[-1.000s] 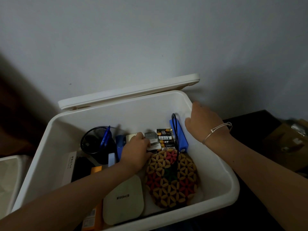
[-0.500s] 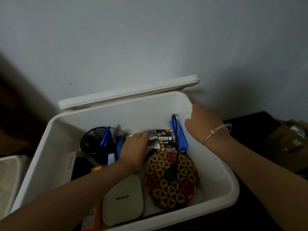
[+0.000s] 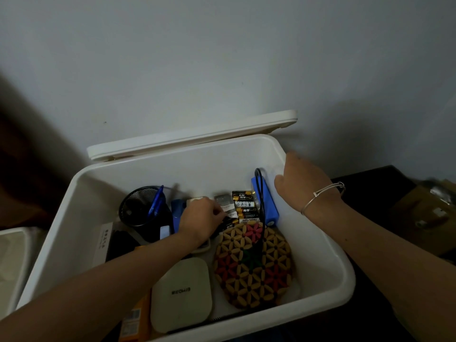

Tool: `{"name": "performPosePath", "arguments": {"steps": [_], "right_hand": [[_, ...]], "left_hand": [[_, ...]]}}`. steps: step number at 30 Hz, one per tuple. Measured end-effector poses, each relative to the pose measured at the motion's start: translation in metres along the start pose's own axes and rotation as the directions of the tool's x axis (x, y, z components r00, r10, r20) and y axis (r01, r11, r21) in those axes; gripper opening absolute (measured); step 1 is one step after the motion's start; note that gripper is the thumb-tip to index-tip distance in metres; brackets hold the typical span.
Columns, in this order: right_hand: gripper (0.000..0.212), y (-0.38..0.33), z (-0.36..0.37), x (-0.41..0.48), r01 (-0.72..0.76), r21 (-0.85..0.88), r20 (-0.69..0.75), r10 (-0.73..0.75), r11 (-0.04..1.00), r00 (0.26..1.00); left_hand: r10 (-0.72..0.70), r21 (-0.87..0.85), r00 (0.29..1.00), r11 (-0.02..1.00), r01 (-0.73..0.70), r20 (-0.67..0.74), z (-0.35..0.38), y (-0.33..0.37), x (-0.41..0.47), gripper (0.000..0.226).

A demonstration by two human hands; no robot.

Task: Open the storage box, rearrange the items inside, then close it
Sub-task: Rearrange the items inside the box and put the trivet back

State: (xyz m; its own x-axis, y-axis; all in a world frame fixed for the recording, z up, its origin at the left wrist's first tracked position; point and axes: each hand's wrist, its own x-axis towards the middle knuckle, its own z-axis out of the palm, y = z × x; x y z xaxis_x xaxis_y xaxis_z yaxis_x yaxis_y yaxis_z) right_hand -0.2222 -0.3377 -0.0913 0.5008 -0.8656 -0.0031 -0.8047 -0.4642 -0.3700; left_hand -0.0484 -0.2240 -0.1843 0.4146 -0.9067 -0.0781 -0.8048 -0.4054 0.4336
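The white storage box [image 3: 328,245] stands open, its lid [image 3: 192,137] propped up behind it against the wall. My left hand [image 3: 201,219] reaches into the box's middle, and its curled fingers pinch a small white packet [image 3: 230,213] beside a row of batteries [image 3: 244,203]. My right hand [image 3: 304,180], with a bangle on the wrist, straddles the box's right rim near the far corner, thumb inside. A blue power bank [image 3: 267,203] with a black cable leans just left of that hand.
Inside the box are a black mesh pen cup [image 3: 140,206] with a blue pen, a round flower-patterned mat [image 3: 254,265], a white square device [image 3: 181,294], a blue item [image 3: 177,211] and an orange box [image 3: 134,317]. A cardboard box [image 3: 424,213] sits at right, another white bin [image 3: 9,262] at left.
My left hand has shifted slightly right across the small items toward the batteries. My right hand has stayed on the rim with hardly any movement.
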Motion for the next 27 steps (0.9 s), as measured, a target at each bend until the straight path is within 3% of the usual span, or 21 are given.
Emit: {"name": "performPosePath", "arguments": {"steps": [4, 12, 19, 27], "right_hand": [[0.031, 0.000, 0.000, 0.000, -0.003, 0.011, 0.003, 0.003, 1.000, 1.000], [0.032, 0.000, 0.001, 0.000, 0.011, -0.005, -0.014, -0.011, 1.000, 1.000], [0.029, 0.001, 0.002, 0.001, 0.020, -0.017, -0.024, -0.020, 1.000, 1.000], [0.027, 0.003, 0.003, 0.001, 0.032, -0.031, -0.043, -0.033, 0.999, 0.999]], "left_hand": [[0.103, 0.061, 0.995, 0.993, -0.103, 0.002, 0.003, 0.000, -0.008, 0.019], [0.169, 0.428, 0.979, 0.881, -0.202, 0.115, 0.006, 0.005, -0.003, 0.029], [0.089, 0.440, 0.966, 0.878, -0.192, 0.243, 0.002, 0.009, 0.010, 0.031], [0.026, 0.393, 0.960, 0.909, -0.139, 0.279, 0.007, 0.007, 0.012, 0.026]]}}
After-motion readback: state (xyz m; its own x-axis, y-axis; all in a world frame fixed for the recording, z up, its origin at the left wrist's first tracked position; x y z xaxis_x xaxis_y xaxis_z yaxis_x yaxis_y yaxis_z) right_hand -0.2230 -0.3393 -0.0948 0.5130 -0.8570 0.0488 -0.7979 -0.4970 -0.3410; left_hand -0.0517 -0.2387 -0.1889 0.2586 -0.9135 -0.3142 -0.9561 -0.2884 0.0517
